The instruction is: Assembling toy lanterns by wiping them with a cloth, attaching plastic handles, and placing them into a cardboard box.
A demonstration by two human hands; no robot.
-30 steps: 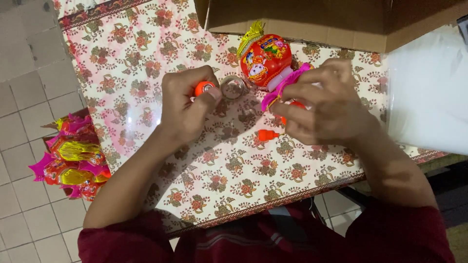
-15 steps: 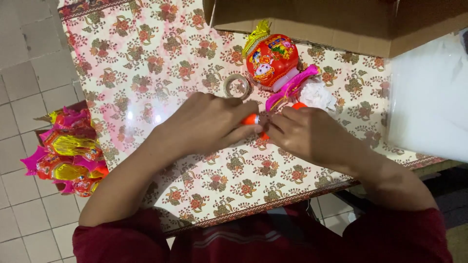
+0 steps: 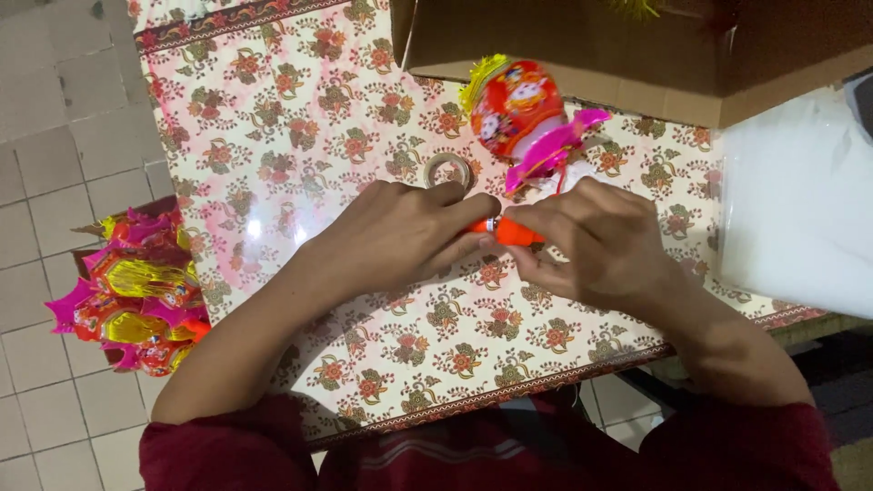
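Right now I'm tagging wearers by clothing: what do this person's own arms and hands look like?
Both hands, the left hand and the right hand, are bare: no gloves, and no rings or watch show. The forearms are uncovered. Dark red sleeves are pushed up near the elbows, part of a dark red top.

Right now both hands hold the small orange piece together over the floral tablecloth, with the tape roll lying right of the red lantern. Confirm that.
Not quite: the tape roll lies left of the red lantern, as the head view shows. Both the left hand and right hand do hold the small orange piece over the floral tablecloth.
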